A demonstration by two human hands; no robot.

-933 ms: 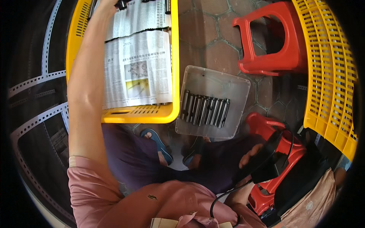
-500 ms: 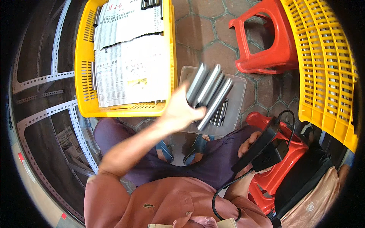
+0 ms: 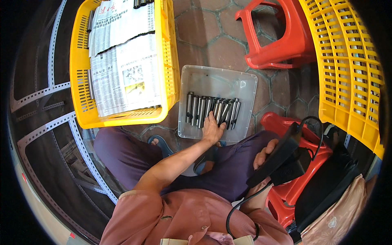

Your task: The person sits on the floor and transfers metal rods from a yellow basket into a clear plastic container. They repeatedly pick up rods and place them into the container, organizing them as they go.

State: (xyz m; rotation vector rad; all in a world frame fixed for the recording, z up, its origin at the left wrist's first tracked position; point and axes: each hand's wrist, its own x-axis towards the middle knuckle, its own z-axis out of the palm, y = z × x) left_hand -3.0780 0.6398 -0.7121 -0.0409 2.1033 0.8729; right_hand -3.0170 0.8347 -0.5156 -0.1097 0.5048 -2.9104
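Apparently settled metal rods (image 3: 202,110) in the bin (image 3: 220,81) with grip unclear at left hand (image 3: 213,130) and right hand (image 3: 264,155), likely needing alignment next.

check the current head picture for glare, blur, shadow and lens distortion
Head view: bright streaks of glare run along the metal cylinders; head view: the left hand looks fairly sharp; head view: deep shadow lies behind the perforated metal rack at left; head view: the fisheye lens bends the right-hand yellow crate near the rim, and the corners are black.
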